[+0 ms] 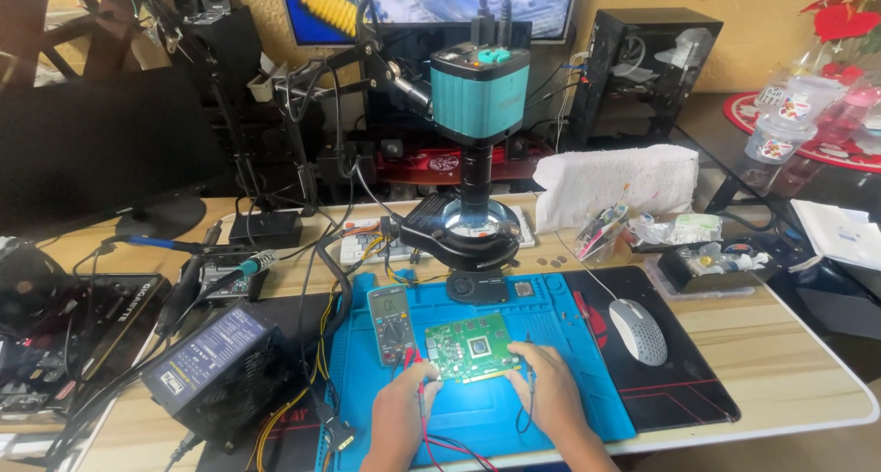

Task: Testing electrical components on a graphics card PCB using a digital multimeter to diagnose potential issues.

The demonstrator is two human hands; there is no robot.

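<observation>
A green circuit board (473, 345) lies on a blue work mat (551, 334) under a teal microscope camera (480, 87) with a ring light (473, 226). My left hand (401, 408) holds a red probe at the board's lower left corner. My right hand (546, 385) holds a black probe at the board's lower right edge. Red and black leads run between my hands toward a green multimeter (391, 323) just left of the board.
A white mouse (638, 331) sits on a black pad at right. A dark power supply (216, 362) with cables stands at left. A breadboard (367, 243), a folded white towel (617, 178), small trays and a monitor (101, 142) crowd the wooden desk.
</observation>
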